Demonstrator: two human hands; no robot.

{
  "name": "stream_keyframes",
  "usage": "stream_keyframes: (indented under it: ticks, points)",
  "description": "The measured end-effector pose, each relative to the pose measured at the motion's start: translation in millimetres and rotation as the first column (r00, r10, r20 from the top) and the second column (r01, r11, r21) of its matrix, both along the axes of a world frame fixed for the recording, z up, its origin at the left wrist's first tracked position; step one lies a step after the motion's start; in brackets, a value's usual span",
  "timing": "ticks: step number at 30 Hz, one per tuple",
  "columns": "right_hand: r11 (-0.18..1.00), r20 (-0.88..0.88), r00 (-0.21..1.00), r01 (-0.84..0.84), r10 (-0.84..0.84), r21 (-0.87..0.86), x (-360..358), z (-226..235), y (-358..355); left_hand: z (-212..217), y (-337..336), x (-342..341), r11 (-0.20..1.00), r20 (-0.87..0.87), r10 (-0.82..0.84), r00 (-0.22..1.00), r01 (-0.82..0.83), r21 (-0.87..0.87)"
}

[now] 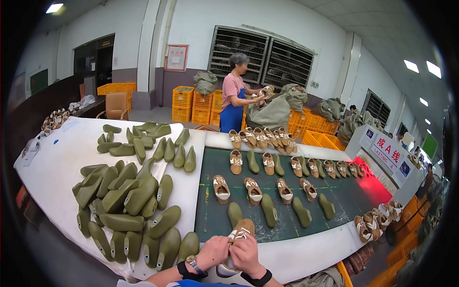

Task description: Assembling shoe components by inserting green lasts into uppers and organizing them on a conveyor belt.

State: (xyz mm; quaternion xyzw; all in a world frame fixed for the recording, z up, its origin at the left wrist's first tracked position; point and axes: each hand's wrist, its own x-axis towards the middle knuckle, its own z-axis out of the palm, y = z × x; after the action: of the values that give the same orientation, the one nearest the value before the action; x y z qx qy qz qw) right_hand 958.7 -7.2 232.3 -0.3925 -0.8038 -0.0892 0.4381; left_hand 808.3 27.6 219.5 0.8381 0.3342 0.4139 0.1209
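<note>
Head view: at the near edge of the conveyor belt (pixel 334 191), the left hand (pixel 213 252) and right hand (pixel 245 255) both clasp a tan-and-white shoe upper (pixel 240 231). It looks soft and laced, toe pointing away. A loose grip could likely let it slide against the green last (pixel 234 214) just beyond.

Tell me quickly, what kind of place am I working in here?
Most likely a shoe factory's assembly line. Both hands, left hand and right hand, hold a tan shoe at a dark green conveyor belt carrying more shoes, beside piled green shoe forms and orange crates.
</note>
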Motion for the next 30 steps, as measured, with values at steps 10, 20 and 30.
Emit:
stream_keyframes:
  ticks: [10,20,30]
  points:
    - [0.91,-0.141,0.945,0.233,-0.295,-0.343,7,-1,-2,11,5,-11,1.0,-0.105,-0.001,0.995,-0.001,-0.023]
    - [0.961,-0.128,0.981,0.111,-0.147,-0.254,3,-2,-4,2,3,-3,0.999,-0.183,-0.009,0.983,0.0,-0.051]
    - [0.932,-0.293,0.948,0.011,-0.125,-0.362,11,-9,-15,8,-12,-9,0.988,-0.036,-0.144,0.989,0.146,0.046]
